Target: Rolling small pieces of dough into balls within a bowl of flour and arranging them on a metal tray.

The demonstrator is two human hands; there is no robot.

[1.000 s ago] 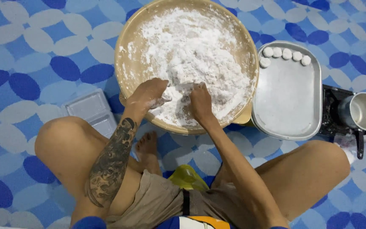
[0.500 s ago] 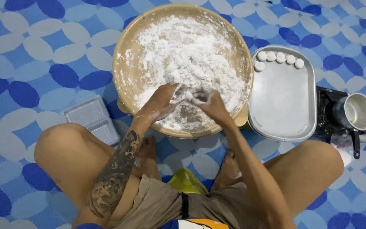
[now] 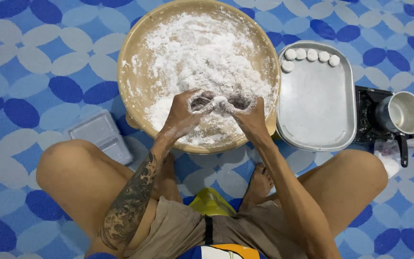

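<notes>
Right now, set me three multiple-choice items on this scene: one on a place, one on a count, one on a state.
1. Where does the metal tray lie, seen in the picture?
A. Right of the round basin
B. Left of the basin
C. Inside the basin

2. How many white dough balls lie on the tray?
A. Two
B. Five
C. Nine

3. What are the hands doing?
A. Resting on the knees
B. Lifting the metal pot
C. Held together over the basin, pinching white dough

Answers: 1 A, the tray sits beside the basin's right rim. 2 B, four in a row and one below show at its far end. 3 C, left hand and right hand meet on a floured lump.
</notes>
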